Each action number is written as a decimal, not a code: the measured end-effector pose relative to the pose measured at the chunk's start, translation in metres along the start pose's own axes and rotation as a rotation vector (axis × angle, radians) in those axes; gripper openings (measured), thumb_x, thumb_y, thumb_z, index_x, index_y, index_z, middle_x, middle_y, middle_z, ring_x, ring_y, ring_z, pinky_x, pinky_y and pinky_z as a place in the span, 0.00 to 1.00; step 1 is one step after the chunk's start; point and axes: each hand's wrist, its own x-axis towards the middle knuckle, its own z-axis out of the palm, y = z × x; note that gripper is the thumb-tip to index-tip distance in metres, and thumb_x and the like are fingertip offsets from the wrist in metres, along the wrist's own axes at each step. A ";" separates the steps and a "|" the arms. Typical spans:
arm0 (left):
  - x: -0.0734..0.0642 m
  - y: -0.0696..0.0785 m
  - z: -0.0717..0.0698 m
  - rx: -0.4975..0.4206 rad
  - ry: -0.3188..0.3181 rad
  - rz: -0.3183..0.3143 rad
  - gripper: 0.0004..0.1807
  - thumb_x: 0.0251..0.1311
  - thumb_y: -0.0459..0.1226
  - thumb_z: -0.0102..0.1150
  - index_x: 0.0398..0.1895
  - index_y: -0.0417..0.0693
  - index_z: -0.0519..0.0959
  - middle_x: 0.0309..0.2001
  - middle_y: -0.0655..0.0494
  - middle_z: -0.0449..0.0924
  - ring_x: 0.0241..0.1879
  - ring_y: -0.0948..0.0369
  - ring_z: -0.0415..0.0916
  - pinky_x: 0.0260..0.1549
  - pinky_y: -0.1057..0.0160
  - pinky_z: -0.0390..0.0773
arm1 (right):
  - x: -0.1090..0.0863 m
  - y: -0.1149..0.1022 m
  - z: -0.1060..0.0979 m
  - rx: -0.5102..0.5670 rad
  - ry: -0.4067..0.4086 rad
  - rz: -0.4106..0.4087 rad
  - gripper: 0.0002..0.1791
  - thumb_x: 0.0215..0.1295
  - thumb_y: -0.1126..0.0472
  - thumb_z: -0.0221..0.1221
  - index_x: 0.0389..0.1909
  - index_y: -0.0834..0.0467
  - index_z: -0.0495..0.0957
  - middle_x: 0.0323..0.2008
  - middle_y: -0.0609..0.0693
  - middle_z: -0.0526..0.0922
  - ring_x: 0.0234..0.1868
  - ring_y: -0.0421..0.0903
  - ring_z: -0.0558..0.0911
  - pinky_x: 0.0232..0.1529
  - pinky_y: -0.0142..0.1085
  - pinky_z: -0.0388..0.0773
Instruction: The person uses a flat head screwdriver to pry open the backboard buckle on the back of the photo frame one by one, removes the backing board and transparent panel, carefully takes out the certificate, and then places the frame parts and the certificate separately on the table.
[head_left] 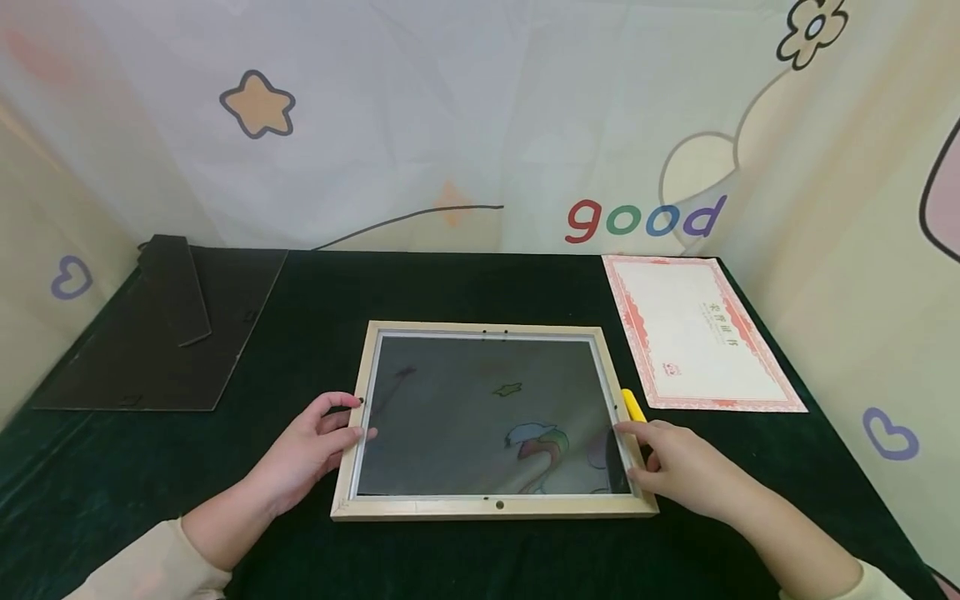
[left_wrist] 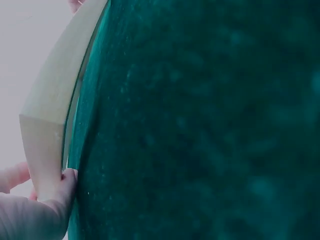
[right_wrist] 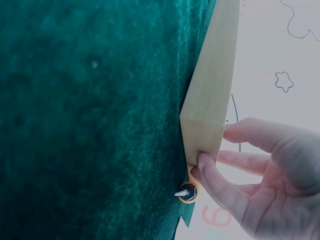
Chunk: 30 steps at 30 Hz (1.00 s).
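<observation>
A light wooden picture frame (head_left: 420,507) lies face down on the dark green cloth, its back side open. A glassy grey pane (head_left: 450,417) inside it reflects the patterned backdrop. My left hand (head_left: 318,437) grips the frame's left side, fingers and thumb about the rail. On the right side, my right hand (head_left: 686,467) pinches the rail between thumb and fingers. Just beyond the right hand, beside the rail, rests a yellow-handled screwdriver (head_left: 633,405); its short metal tip shows in the right wrist view, where the screwdriver (right_wrist: 188,192) is near the thumb.
A black backing board (head_left: 105,367) with a stand leg (head_left: 176,283) lies at the far left. On the far right is a red-bordered certificate (head_left: 675,333). A printed curtain (head_left: 450,125) hangs behind the cloth-covered table (head_left: 450,283).
</observation>
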 end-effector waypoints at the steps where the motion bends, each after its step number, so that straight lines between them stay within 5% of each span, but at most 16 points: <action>1: 0.000 0.001 0.000 0.038 0.006 0.006 0.26 0.65 0.35 0.54 0.62 0.42 0.55 0.61 0.36 0.64 0.50 0.53 0.76 0.49 0.56 0.75 | 0.000 0.000 0.000 -0.007 0.003 -0.001 0.28 0.52 0.63 0.67 0.56 0.60 0.73 0.27 0.48 0.71 0.20 0.42 0.71 0.19 0.31 0.73; 10: 0.004 0.019 -0.001 0.444 -0.001 0.086 0.16 0.63 0.32 0.50 0.53 0.38 0.64 0.52 0.37 0.74 0.42 0.53 0.77 0.43 0.53 0.78 | -0.004 -0.003 0.001 -0.078 -0.001 0.011 0.27 0.51 0.64 0.67 0.54 0.59 0.75 0.26 0.48 0.70 0.18 0.41 0.69 0.18 0.30 0.72; 20: 0.017 0.021 -0.005 0.664 0.059 0.092 0.12 0.61 0.39 0.58 0.28 0.40 0.70 0.26 0.50 0.74 0.27 0.59 0.77 0.29 0.59 0.82 | -0.005 -0.004 0.003 -0.098 -0.003 -0.004 0.26 0.50 0.64 0.68 0.53 0.59 0.75 0.26 0.48 0.69 0.18 0.40 0.69 0.18 0.29 0.71; 30: 0.019 0.026 0.002 0.772 0.108 0.119 0.11 0.61 0.36 0.55 0.22 0.42 0.69 0.22 0.51 0.69 0.24 0.60 0.74 0.27 0.63 0.80 | -0.005 -0.003 0.002 -0.086 -0.013 0.003 0.25 0.50 0.64 0.68 0.52 0.59 0.76 0.26 0.48 0.69 0.18 0.40 0.69 0.18 0.29 0.71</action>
